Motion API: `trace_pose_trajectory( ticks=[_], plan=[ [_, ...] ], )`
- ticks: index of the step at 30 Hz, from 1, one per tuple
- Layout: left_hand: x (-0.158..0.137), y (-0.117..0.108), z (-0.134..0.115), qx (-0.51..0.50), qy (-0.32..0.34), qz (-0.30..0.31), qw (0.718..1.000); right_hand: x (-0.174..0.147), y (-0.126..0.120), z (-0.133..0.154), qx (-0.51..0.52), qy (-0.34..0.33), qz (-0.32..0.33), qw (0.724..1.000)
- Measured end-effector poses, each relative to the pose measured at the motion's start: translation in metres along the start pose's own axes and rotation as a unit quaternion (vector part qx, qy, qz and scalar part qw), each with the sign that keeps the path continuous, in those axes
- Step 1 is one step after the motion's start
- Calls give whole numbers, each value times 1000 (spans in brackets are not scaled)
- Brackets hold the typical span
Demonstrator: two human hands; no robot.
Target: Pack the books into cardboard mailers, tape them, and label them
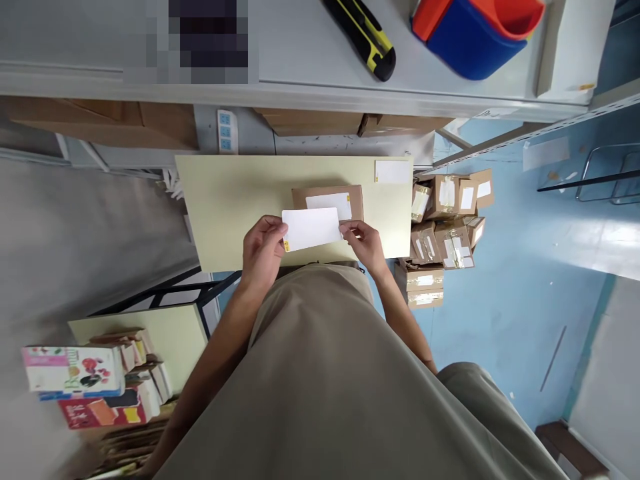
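Between my two hands a white label [311, 229] with a small yellow mark at its lower left corner is held up, slightly tilted. My left hand [263, 250] pinches its left end between thumb and fingers. At the right end, my right hand [364, 243] grips the edge with its fingertips. Behind the label, a small cardboard box [355, 193] lies on the pale yellow table [235, 200], partly hidden. On the box's top is another white label [330, 201] with a yellow mark. A further white label [393, 171] lies at the table's far right corner.
Several taped cardboard boxes [453, 243] are piled on the blue floor to the right. Above, a grey shelf [300, 53] bears a utility knife [367, 43] and a blue-and-red holder [470, 40]. A power strip [227, 132] stands behind the table. Printed cartons [75, 370] sit at lower left.
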State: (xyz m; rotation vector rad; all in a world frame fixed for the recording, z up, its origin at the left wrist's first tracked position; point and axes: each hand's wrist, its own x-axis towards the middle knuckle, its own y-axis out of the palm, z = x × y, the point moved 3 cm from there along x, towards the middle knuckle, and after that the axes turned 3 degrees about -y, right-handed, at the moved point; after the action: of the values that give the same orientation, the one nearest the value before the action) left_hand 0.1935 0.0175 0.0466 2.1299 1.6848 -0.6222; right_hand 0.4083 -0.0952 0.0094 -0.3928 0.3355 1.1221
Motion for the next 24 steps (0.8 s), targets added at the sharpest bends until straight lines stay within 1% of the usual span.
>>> trace_pose_trajectory(
  ticks=[3,5,8,11,15,19,21,24],
  plan=[
    [-1,3,0,14,-2,-1,1000,3,4,-8,23,11,30,999],
    [0,4,3,30,-3,-3,1000,5,6,-11,24,9,30,999],
    [5,2,13,58,-6,-11,998,7,4,-14,3,-1,14,1000],
    [14,2,29,71,-12,-19,997,11,-2,-18,-29,-14,-6,999],
    [31,8,58,63,-24,-27,997,20,-11,-26,-70,-30,-21,997],
    [55,14,84,70,-52,-46,995,36,-16,-40,-121,-20,-37,992],
    [67,15,93,85,-61,-52,993,45,-15,-48,-147,-15,-40,988],
    [82,17,102,110,-50,-62,991,60,-13,-59,-192,-25,-44,980]
  ],
)
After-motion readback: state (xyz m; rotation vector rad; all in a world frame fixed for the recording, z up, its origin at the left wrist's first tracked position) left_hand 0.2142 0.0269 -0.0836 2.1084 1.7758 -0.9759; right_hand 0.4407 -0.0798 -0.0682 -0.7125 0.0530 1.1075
